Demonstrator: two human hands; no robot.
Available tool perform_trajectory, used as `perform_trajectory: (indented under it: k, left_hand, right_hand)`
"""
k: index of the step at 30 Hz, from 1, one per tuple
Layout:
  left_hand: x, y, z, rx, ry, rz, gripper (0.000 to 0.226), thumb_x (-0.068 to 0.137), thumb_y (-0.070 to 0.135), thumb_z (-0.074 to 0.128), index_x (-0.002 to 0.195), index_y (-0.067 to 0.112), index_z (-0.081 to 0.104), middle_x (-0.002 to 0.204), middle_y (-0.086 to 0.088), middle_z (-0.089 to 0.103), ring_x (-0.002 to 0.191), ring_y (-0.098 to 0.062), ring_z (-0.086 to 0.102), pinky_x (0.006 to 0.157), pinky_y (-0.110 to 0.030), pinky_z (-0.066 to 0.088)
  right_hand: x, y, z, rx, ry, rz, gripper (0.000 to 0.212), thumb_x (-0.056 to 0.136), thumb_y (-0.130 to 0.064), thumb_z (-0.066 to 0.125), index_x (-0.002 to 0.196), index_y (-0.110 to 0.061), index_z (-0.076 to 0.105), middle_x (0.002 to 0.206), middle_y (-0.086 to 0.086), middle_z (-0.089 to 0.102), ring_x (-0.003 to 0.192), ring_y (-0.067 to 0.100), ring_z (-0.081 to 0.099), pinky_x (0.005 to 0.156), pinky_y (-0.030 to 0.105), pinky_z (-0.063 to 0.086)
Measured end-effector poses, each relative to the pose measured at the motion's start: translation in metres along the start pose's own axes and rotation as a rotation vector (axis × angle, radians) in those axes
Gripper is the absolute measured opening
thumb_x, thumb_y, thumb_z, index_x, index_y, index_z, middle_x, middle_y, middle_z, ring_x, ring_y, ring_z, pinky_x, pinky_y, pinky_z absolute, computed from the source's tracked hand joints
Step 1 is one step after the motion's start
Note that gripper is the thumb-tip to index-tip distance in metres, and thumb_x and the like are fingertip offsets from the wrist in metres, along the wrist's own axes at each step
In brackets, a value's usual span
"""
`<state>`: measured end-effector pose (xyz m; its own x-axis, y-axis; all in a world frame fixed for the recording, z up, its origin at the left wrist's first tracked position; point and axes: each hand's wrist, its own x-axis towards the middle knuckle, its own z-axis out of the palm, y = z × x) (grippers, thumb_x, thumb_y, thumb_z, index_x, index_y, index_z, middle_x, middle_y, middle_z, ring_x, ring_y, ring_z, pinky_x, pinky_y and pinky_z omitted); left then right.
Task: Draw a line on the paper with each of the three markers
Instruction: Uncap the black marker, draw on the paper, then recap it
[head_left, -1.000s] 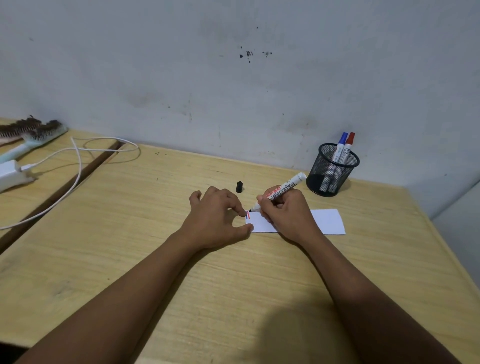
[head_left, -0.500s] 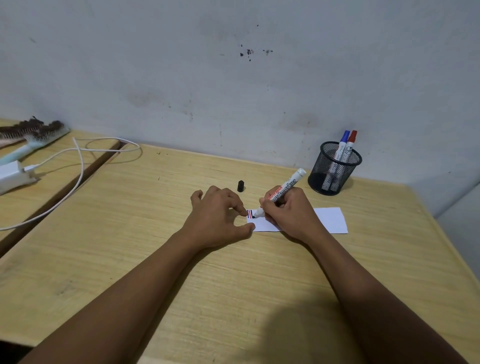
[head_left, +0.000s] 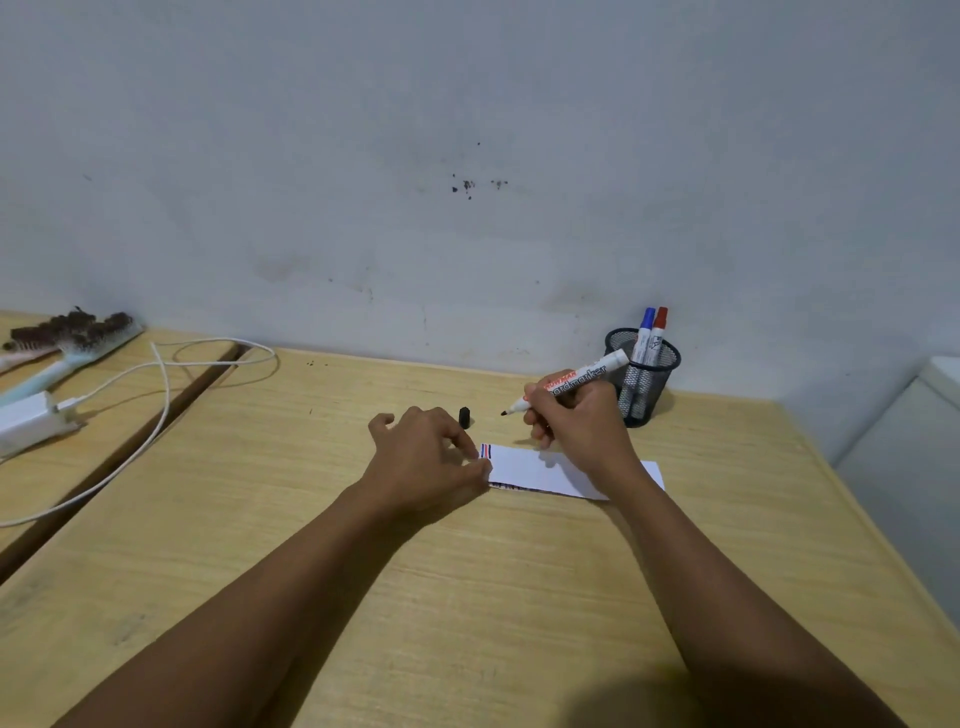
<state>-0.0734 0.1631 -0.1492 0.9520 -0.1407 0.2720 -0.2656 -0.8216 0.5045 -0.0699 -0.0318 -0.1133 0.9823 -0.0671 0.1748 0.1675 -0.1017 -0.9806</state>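
A white slip of paper (head_left: 524, 467) lies on the wooden table (head_left: 363, 597), with short red, blue and black lines at its left end. My left hand (head_left: 426, 462) rests on that left end, fingers curled, pinning it down. My right hand (head_left: 576, 421) grips an uncapped black marker (head_left: 582, 378), lifted off the paper with its tip pointing left in the air. The marker's black cap (head_left: 464, 417) lies on the table behind my left hand. A blue marker (head_left: 644, 332) and a red marker (head_left: 657, 332) stand capped in a black mesh cup (head_left: 644, 384).
A white cable (head_left: 156, 384) and a white charger (head_left: 26, 423) lie at the left, near two brushes (head_left: 67, 343). A gap (head_left: 119, 447) splits the table from a second one. The wall stands close behind; the table's right edge runs beside a white surface.
My right hand has lifted the black marker off the paper's left end and moved it back and to the right. My left hand stays on the paper.
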Motion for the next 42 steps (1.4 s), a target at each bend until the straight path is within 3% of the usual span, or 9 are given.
perform_trajectory:
  k: [3,8,17,21,23,27,32,38,42]
  left_hand:
    - [0.006,-0.007,0.000,-0.058,0.139,-0.080,0.027,0.071,0.053,0.070,0.069,0.027,0.062,0.084,0.016,0.063,0.088,-0.003,0.057,0.091,-0.039,0.022]
    - [0.039,-0.003,-0.011,0.051,0.005,-0.116,0.036,0.082,0.055,0.063,0.116,0.040,0.064,0.097,0.012,0.057,0.103,-0.012,0.057,0.082,-0.038,0.018]
    - [0.039,0.017,-0.019,-0.001,0.010,-0.121,0.013,0.083,0.045,0.066,0.081,0.033,0.070,0.076,0.017,0.067,0.086,-0.004,0.062,0.076,-0.037,0.019]
    - [0.046,0.042,-0.039,-0.535,0.019,-0.135,0.012,0.083,0.033,0.076,0.091,0.023,0.074,0.082,0.005,0.074,0.073,-0.013,0.061,0.070,-0.030,0.041]
    - [0.045,0.059,-0.050,-0.729,-0.007,-0.061,0.017,0.087,0.020,0.074,0.103,0.013,0.076,0.094,-0.004,0.077,0.081,-0.012,0.067,0.071,-0.019,0.049]
    - [0.046,0.078,-0.060,-0.774,-0.006,0.054,0.018,0.091,0.015,0.070,0.107,0.010,0.077,0.103,0.000,0.078,0.100,-0.009,0.070,0.088,-0.019,0.053]
    - [0.046,0.079,-0.065,-0.800,-0.071,0.083,0.019,0.091,0.015,0.070,0.108,0.012,0.077,0.102,0.004,0.078,0.102,-0.008,0.070,0.087,-0.015,0.052]
    - [0.043,0.089,-0.064,-0.821,-0.097,0.085,0.018,0.091,0.016,0.070,0.107,0.012,0.077,0.090,0.007,0.076,0.079,0.002,0.066,0.073,-0.011,0.048]
    - [0.045,0.092,-0.064,-0.781,-0.120,0.044,0.021,0.095,0.030,0.064,0.105,0.019,0.077,0.083,0.008,0.070,0.072,-0.007,0.056,0.067,-0.019,0.042]
  right_hand:
    - [0.004,0.005,-0.002,0.001,0.012,0.038,0.024,0.095,-0.013,0.066,0.091,0.011,0.068,0.066,0.013,0.065,0.050,0.017,0.056,0.047,0.028,0.050]
    - [0.009,-0.001,-0.010,0.033,0.057,0.066,0.019,0.094,-0.014,0.067,0.086,0.003,0.070,0.063,0.010,0.065,0.050,0.018,0.055,0.047,0.029,0.049]
    - [-0.001,-0.015,-0.018,0.098,0.074,0.079,0.017,0.095,-0.012,0.065,0.081,-0.002,0.068,0.063,0.011,0.064,0.049,0.017,0.055,0.044,0.026,0.047]
    - [0.006,-0.036,-0.023,0.189,0.139,0.057,0.017,0.096,-0.012,0.063,0.083,-0.002,0.068,0.062,0.009,0.064,0.048,0.017,0.055,0.044,0.025,0.047]
    - [0.006,-0.047,-0.024,0.244,0.142,0.046,0.019,0.097,-0.013,0.062,0.086,0.001,0.068,0.062,0.009,0.063,0.048,0.015,0.053,0.045,0.024,0.046]
    - [0.002,-0.067,-0.025,0.290,0.142,0.009,0.023,0.098,-0.014,0.061,0.081,0.000,0.068,0.062,0.009,0.061,0.049,0.015,0.051,0.046,0.024,0.045]
    - [-0.003,-0.073,-0.033,0.255,0.136,-0.034,0.022,0.097,-0.015,0.061,0.087,0.002,0.070,0.065,0.010,0.063,0.051,0.015,0.053,0.047,0.024,0.045]
    - [-0.003,-0.072,-0.030,0.235,0.080,-0.057,0.024,0.097,-0.016,0.062,0.081,0.000,0.071,0.063,0.010,0.063,0.050,0.017,0.052,0.047,0.025,0.044]
    - [-0.003,-0.076,-0.031,0.252,0.045,-0.088,0.024,0.098,-0.016,0.061,0.082,-0.001,0.071,0.063,0.010,0.063,0.049,0.017,0.052,0.047,0.026,0.043]
